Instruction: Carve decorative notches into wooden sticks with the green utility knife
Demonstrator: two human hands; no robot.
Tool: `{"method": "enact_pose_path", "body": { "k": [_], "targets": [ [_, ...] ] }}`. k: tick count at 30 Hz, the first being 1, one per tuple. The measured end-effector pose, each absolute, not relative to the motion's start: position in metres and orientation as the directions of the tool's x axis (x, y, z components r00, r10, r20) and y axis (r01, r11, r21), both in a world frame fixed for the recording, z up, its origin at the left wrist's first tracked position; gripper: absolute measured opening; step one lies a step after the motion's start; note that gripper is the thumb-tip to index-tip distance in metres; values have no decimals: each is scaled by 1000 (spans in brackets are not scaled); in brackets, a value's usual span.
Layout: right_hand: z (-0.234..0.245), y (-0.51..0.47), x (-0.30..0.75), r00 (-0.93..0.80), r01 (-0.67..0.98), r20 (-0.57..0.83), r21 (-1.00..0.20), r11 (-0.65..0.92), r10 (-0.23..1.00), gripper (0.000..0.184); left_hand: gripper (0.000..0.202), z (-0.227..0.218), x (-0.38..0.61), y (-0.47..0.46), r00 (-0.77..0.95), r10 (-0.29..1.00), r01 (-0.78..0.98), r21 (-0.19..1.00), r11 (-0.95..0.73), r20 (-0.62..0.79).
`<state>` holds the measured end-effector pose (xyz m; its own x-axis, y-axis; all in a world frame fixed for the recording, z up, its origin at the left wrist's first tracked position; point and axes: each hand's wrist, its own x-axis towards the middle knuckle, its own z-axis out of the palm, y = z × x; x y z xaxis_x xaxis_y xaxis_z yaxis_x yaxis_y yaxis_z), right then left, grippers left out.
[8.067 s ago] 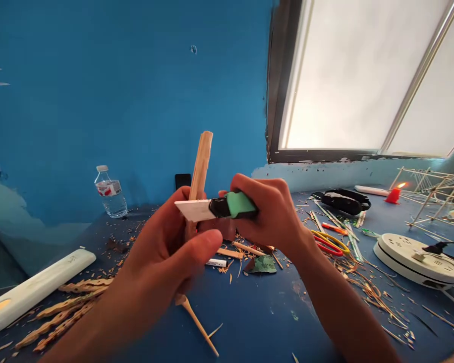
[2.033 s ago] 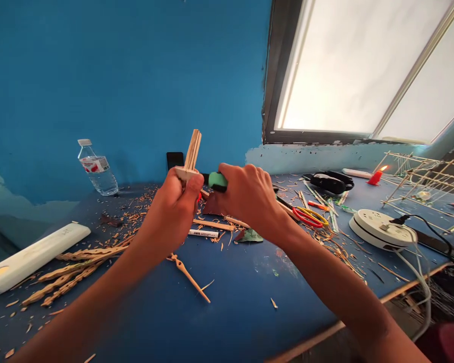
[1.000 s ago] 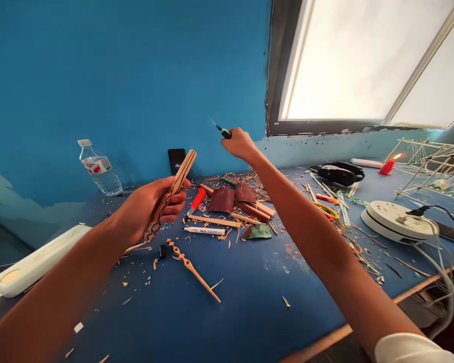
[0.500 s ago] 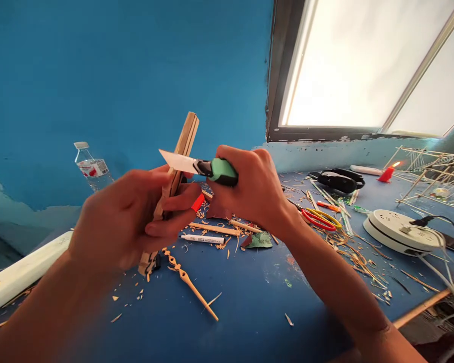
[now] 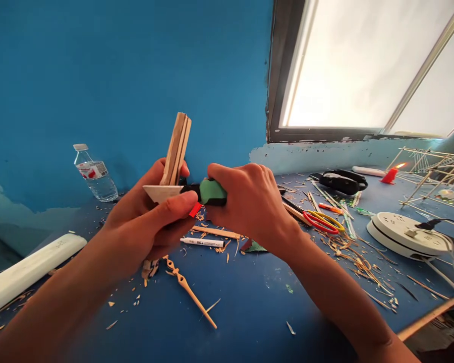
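Note:
My left hand [image 5: 147,222] is closed around a rough piece of wood [image 5: 177,146], which sticks up from the grip and leans slightly right. The lower end of the wood is hidden by the fingers. In my right hand [image 5: 247,204] is a utility knife [image 5: 213,193] with a green and black handle. Its wide blade [image 5: 161,192] points left across the wood, and my left thumb presses by the base of the blade. Below the hands, a carved wooden stick [image 5: 191,291] lies on the blue table [image 5: 257,312].
Around the hands lie a white marker [image 5: 203,242], wood shavings and red-yellow scissors [image 5: 323,222]. A water bottle [image 5: 97,176] stands at back left, a white lamp-like bar [image 5: 34,272] nearer. To the right are a power strip [image 5: 404,234], a burning red candle [image 5: 390,175] and a stick frame [image 5: 435,176].
The blade has moved down the wood toward the left hand. My left thumb has come forward against the knife, and the wood has shifted slightly left.

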<state>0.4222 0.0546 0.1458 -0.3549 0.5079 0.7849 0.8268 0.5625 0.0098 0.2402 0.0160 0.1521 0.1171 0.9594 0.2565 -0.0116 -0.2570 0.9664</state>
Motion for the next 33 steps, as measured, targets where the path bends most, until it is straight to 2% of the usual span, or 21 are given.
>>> {"method": "enact_pose_path", "body": {
  "k": [4,9,13,17,18,19,23,25,29,33],
  "targets": [
    [141,70,420,-275,886,780,-22,464,562,14,25,145,248,32,104,969,1,974,-225,224],
    [132,107,405,-254,896,622,-138,423,741,11,14,136,261,66,-27,981,37,981,-189,190],
    [131,144,401,-179,906,541,-236,352,822,13,11,126,272,86,-107,988,72,992,-105,113],
    [150,187,442,97,893,450,-434,122,888,31,17,112,274,72,-13,1000,76,997,8,-7],
    [155,197,456,146,876,437,-474,90,888,28,19,111,270,64,31,999,61,998,30,-32],
    [159,204,470,167,858,433,-507,86,886,34,20,112,265,56,74,996,35,998,43,-45],
    [166,206,500,106,785,471,-580,217,876,24,26,129,240,24,242,970,-102,993,54,-28],
    [163,185,496,17,742,551,-567,359,835,30,28,137,234,12,278,960,-163,986,27,19],
    [154,117,471,-170,632,711,-453,629,682,40,24,146,238,-7,299,951,-244,970,-6,81],
    [146,58,450,-331,567,758,-317,761,562,26,34,148,249,-21,248,959,-190,978,-91,137]
  ]
}}
